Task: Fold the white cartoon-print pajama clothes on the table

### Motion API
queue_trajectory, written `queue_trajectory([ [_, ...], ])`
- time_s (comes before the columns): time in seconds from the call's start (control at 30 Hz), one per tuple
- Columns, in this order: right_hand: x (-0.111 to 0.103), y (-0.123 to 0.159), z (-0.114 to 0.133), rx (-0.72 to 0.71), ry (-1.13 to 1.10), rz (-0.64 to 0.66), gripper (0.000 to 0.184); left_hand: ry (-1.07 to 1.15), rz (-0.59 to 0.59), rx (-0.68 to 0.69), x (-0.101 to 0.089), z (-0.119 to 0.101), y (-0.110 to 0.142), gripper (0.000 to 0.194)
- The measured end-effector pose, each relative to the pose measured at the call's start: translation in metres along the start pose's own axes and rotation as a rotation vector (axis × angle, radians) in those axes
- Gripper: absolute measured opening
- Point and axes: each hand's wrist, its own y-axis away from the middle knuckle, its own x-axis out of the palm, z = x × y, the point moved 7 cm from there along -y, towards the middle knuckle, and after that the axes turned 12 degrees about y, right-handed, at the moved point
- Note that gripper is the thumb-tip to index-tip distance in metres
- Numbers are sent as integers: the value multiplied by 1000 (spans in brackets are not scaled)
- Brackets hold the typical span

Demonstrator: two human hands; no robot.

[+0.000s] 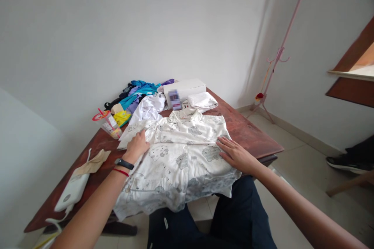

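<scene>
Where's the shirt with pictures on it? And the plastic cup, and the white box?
Shirt (179, 157): head view, middle of its cloth.
Plastic cup (111, 125): head view, its side.
White box (189, 88): head view, its upper part.

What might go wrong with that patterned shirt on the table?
The shirt hangs over the near edge of the table, so it might slide off. The plastic cup sits close to the sleeve near the left hand, so a tug might knock it over.

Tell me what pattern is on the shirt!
The shirt is white with grey cartoon prints, shown in the head view.
</scene>
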Motion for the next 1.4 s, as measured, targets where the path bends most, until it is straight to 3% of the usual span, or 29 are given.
queue_trajectory([
  [0.23, -2, 0, 2, 14, 22, 2, 51, 64, -92, -59, -34, 34, -27, 36],
  [0.33, -1, 1, 2, 17, 14, -10, 50, 154, -209, -47, -60, 41, -33, 32],
  [0.4, -1, 1, 1, 17, 7, -13, 51, 336, -331, -68, -79, 41, -33, 31],
  [0.5, -4, -2, 2, 14, -4, 13, 50, 730, -429, -115, -93, 32, -28, 35],
  [0.63, -25, -10, 18, 18, -72, -13, 46, 1129, -394, -2, -96, -16, -14, 33],
  [0.77, -42, -25, 44, 167, -498, 4, 48, 1326, -197, 58, -74, -75, 13, 37],
  [0.9, -23, -45, 78, 418, -1269, 142, 78, 1335, 127, 110, -25, -128, 47, 42],
  [0.97, -11, -55, 87, 540, -1448, 138, 85, 1247, 201, 209, -3, -147, 66, 40],
  [1.13, 8, -69, 79, 662, -1407, -7, 67, 1075, 269, 409, 32, -169, 102, 37],
  [1.27, 13, -63, 69, 725, -1351, -4, 53, 1044, 229, 481, 36, -167, 110, 39],
  [1.4, 11, -59, 69, 688, -1286, 56, 42, 981, 201, 559, 41, -173, 114, 41],
])
